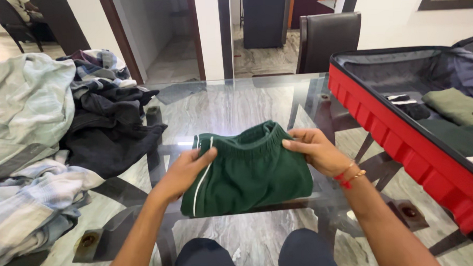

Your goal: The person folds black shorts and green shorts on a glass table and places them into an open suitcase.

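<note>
**Hand Position on Folded Green Garment**

On the glass table (pixel 235 104), a folded green garment (pixel 249 172) with an elastic waistband and a white side stripe is laid flat, directly in front of the seated person. The left hand (pixel 187 169) is extended from the lower left, forearm angled inward, and the garment's left edge near the stripe is pinched between thumb and fingers. The right hand (pixel 314 148) is brought in from the lower right, wrist slightly bent, and the waistband's right end is gripped with the fingers curled over the top edge. A red thread and a bead bracelet (pixel 349 175) are worn on the right wrist. Both hands are closed on the cloth.

A pile of unfolded clothes (pixel 45 141) is heaped at the table's left. An open red suitcase (pixel 407 141), with folded items inside, is positioned at the right, near the right forearm.
</note>
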